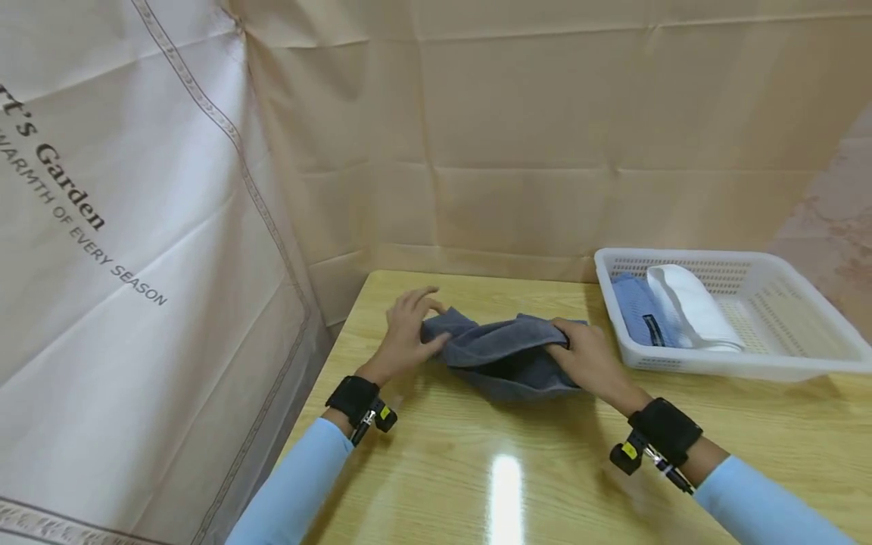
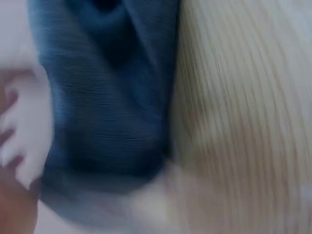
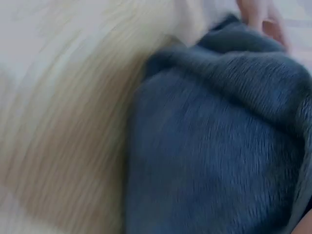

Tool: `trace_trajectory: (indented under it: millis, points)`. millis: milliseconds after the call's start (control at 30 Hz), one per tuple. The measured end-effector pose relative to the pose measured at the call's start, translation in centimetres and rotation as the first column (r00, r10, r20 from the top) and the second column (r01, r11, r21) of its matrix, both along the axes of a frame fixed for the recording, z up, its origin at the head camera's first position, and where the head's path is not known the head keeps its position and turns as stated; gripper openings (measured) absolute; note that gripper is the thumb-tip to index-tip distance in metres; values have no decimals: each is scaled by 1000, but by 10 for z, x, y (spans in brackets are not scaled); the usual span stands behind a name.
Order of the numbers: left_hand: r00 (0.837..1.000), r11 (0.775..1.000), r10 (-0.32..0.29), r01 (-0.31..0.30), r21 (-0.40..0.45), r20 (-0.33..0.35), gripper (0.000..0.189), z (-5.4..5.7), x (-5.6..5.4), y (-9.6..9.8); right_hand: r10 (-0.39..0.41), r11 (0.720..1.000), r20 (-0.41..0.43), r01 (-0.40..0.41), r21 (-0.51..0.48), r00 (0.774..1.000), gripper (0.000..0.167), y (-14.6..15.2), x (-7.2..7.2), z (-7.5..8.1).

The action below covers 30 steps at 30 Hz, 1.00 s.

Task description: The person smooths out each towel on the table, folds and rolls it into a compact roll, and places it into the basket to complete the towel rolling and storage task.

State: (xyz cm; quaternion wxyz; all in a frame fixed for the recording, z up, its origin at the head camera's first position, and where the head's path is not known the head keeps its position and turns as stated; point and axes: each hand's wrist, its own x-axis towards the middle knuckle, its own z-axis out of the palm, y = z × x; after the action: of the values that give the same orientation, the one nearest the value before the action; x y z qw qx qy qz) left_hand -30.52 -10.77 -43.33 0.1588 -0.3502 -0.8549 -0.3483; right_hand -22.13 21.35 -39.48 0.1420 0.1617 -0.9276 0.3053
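A dark grey-blue towel lies bunched on the table, its folds gaping toward the front. My right hand grips its right side, thumb beneath the raised upper layer. At the towel's left end is my left hand, fingers spread and loosely bent, thumb right at the cloth. In the left wrist view, blurred fingers show beside the towel. The right wrist view is filled mostly by thick folds of the towel, and the left hand appears beyond them.
To the right on the wooden table stands a white plastic basket. Inside its left part lie a folded blue towel and a folded white towel. A beige cloth curtain hangs behind, and a printed white one at the left.
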Motion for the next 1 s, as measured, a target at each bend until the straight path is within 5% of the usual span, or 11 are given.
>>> trace_trajectory:
  millis: [100,167,267,367,500,600,700,900,1000]
  points:
    - [978,964,-197,206,-168,64,67,6,12,23,-7,1000,-19,7,-12,1000,9,-10,6,10]
    - [961,937,-263,275,-218,83,60,7,19,33,4,1000,-33,-4,9,999,7,-18,11,14]
    - [980,959,-198,192,-210,-3,31,5,21,33,14,997,-40,-11,74,999,14,-25,19,17]
    - [994,989,-67,54,-136,-91,23,5,17,20,8,987,-25,-4,159,1000,18,-15,27,17]
    - [978,986,93,-117,-122,-185,26,7,9,-5,70,961,-74,-47,272,995,19,14,36,14]
    - [967,969,178,-204,-137,-183,31,5,4,-27,106,943,-97,-69,326,990,16,34,46,18]
    - [972,970,193,-210,-125,-134,37,3,5,-49,138,950,-81,-109,292,987,18,52,57,24]
    - [992,986,122,-126,-110,-42,47,6,11,-88,270,957,-118,-253,141,956,30,92,75,31]
    - [996,992,26,-14,-128,90,35,19,18,-109,359,932,7,-359,46,933,29,111,85,42]
